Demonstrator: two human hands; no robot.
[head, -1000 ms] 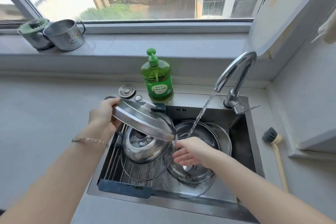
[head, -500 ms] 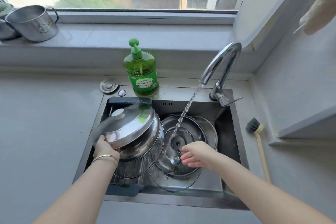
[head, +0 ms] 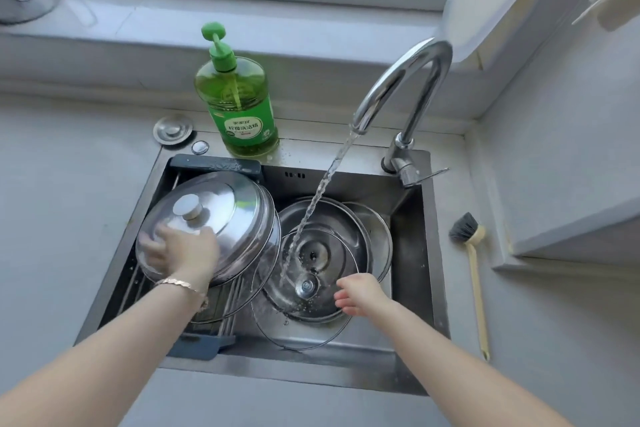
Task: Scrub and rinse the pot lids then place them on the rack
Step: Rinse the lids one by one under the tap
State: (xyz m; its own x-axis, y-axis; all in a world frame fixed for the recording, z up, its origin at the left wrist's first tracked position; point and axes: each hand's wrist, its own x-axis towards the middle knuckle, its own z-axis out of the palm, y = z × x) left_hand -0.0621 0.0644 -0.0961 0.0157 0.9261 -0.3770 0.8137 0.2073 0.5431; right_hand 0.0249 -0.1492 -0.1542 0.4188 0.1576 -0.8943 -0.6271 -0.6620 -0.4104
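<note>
The sink (head: 410, 253) is set into a grey counter (head: 69, 218). A rack (head: 199, 347) spans its half toward 9 o'clock. On the rack lies a steel lid (head: 239, 211), dome up, with its knob (head: 187, 208) on top; the rim of another lid shows beneath it. The left hand (head: 183, 250) rests on this lid at its 6 o'clock edge. Its fingers (head: 152, 248) are spread flat on the metal, blurred, curling round nothing. A bracelet (head: 180, 284) sits on that wrist.

In the basin toward 3 o'clock, a glass lid (head: 322, 308) lies on more lids (head: 332, 218) stacked behind and under it. The right hand (head: 360, 293) hovers at the glass lid's 3 o'clock rim with fingers loosely extended, holding nothing; whether they touch the rim cannot be told.

The tap (head: 408, 80) stands at the sink's 1 o'clock corner, and water (head: 322, 191) runs from it onto the glass lid. A green soap bottle (head: 239, 114) stands at 12 o'clock, with a round plug (head: 172, 128) just beside it toward 9. A brush (head: 474, 270) lies on the counter at 3 o'clock.
</note>
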